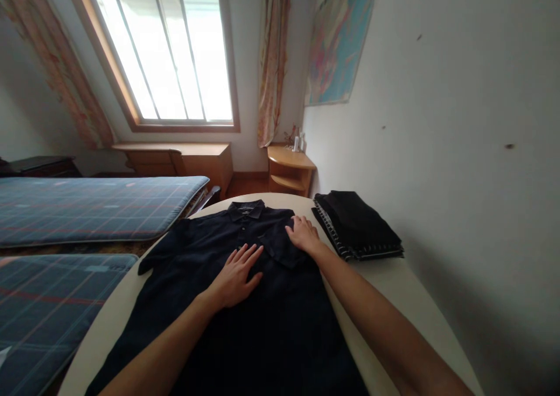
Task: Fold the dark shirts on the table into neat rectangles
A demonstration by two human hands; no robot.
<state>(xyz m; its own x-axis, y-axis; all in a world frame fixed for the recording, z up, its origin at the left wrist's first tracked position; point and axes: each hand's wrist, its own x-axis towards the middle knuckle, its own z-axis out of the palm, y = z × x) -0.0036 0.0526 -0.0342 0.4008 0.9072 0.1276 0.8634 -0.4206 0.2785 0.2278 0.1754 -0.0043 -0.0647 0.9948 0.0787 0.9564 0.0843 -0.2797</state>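
A dark navy polo shirt [271,314] lies front up with its collar at the far end. Its left-hand sleeve [164,250] spreads out toward the table's left edge, while the right-hand sleeve [280,247] is folded inward over the chest. My left hand [238,276] rests flat on the middle of the shirt, fingers apart. At the right shoulder, my right hand [304,232] lies on the cloth with its fingers stretched out and the thumb apart. Neither hand grips anything that I can see.
The shirt lies on a pale rounded table [385,302]. A stack of folded dark clothes [363,221] sits at its right, near the white wall [459,93]. Plaid mattresses [96,206] are on the left. Beyond stand a wooden desk [205,151] and a small corner shelf [291,157].
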